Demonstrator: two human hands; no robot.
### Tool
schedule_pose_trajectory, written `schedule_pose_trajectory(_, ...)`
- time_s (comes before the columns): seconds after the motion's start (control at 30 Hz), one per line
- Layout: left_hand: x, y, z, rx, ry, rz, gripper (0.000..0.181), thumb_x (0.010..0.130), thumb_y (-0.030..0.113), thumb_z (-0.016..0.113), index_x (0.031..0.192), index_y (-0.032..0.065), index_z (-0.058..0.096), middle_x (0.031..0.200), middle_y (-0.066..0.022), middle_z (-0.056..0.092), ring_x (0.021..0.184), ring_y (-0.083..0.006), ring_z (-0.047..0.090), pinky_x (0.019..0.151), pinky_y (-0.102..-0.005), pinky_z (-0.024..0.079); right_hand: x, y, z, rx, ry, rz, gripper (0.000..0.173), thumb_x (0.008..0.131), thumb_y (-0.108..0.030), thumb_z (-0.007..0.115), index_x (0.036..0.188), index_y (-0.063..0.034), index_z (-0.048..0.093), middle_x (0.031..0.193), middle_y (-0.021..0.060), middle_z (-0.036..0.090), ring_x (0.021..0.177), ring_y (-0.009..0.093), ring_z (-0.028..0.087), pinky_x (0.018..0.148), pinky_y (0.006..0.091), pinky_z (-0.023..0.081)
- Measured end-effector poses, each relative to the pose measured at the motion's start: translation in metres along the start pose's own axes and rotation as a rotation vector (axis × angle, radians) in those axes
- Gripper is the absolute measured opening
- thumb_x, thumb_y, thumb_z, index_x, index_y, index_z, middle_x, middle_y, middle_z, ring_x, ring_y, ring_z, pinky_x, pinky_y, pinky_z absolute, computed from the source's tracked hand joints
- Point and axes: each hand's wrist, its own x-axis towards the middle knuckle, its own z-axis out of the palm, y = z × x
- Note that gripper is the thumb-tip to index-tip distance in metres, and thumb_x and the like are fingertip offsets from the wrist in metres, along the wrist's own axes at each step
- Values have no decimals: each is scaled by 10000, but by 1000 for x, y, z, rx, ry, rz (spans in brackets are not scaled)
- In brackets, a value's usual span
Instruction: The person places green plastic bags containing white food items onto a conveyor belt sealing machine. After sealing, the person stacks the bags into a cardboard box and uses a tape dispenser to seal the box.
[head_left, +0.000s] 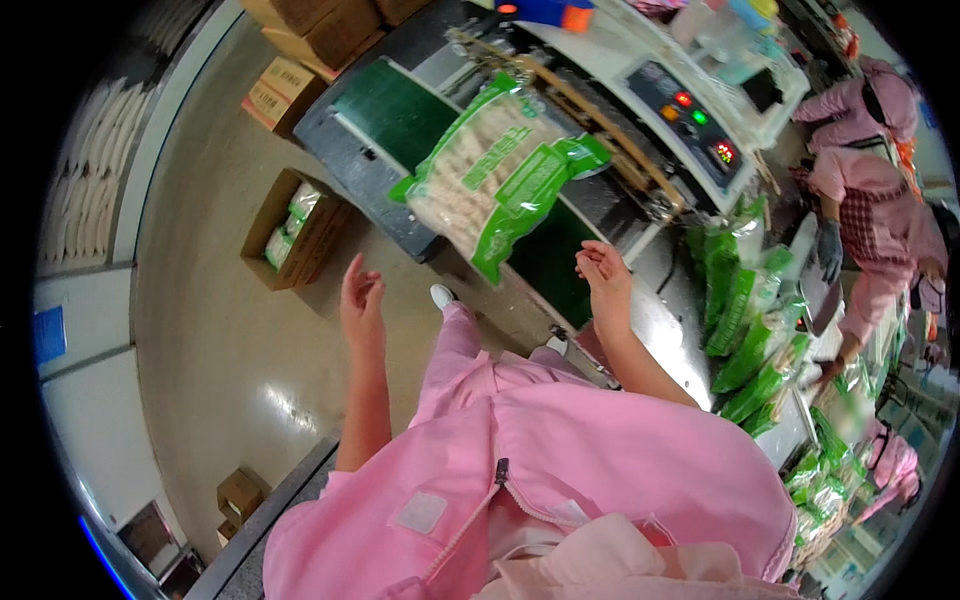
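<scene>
A large clear-and-green plastic bag (480, 169) packed with pale stick-like pieces lies tilted across the green conveyor belt (397, 112) of a sealing machine. Its upper right end reaches toward the machine's sealing bar. My left hand (363, 304) is raised over the floor, left of the bag and apart from it, fingers loosely bent around nothing. Over the near part of the belt, my right hand (606, 281) hovers below the bag's right side. Its fingers curl slightly and hold nothing.
The sealer's control panel (682, 120) has lit buttons. Several filled green bags (739, 300) line the metal table to the right, where co-workers in pink (862, 180) stand. An open carton (289, 232) with bags sits on the floor at left, below stacked cartons (322, 34).
</scene>
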Motion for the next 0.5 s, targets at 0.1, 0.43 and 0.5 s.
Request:
schedule_pose_trajectory(0.1,1,-13,-39,79,47,-50,544,856,1,568,1382,94,466,1099,-53,561,965,-125,538,870,-263,443,11,-9,51,136,-22,59,331,874,-36,603,1195,14,536,1085,84,603,979,148,579,849,264,453)
schedule_pose_trajectory(0.43,218,59,-40,305,-313,472,705,821,119,681,1444,81,355,1382,-148,471,1272,-259,462,1051,-376,350,95,-9,146,328,230,99,454,919,-202,608,1238,82,454,1247,196,516,1100,260,541,899,352,449)
schedule_pose_trajectory(0.5,277,61,-21,332,-320,546,747,822,222,711,1446,57,337,1402,-188,441,1301,-307,425,1072,-392,334,112,-8,165,342,262,84,442,926,-218,603,1220,78,458,1239,207,522,1099,271,544,897,358,452)
